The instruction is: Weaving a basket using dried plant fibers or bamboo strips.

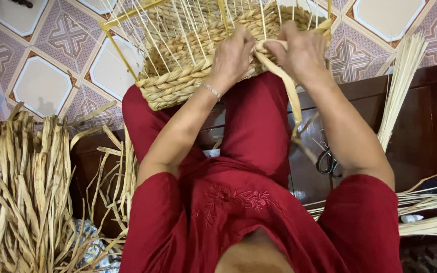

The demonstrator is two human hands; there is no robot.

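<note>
On the lap: a half-woven straw basket [198, 55] rests against the knees, its pale upright stakes [178, 25] fanning away over the patterned floor tiles [51, 76].
Left hand [232, 55]: pressed on the basket's braided rim, fingers curled; whether it pinches a strand I cannot tell.
Right hand [302, 53]: closed around a flat straw strand [289, 96] that trails down toward the lap.
Nearby: a heap of dried straw [21, 192] at left, a bundle of thin sticks [403, 86] at right, scissors [328, 163] on the dark wooden bench [431, 126].
Risk: pulled too hard, the strand may snap or bend the stakes; slack tension would likely leave a loose, uneven row.
</note>
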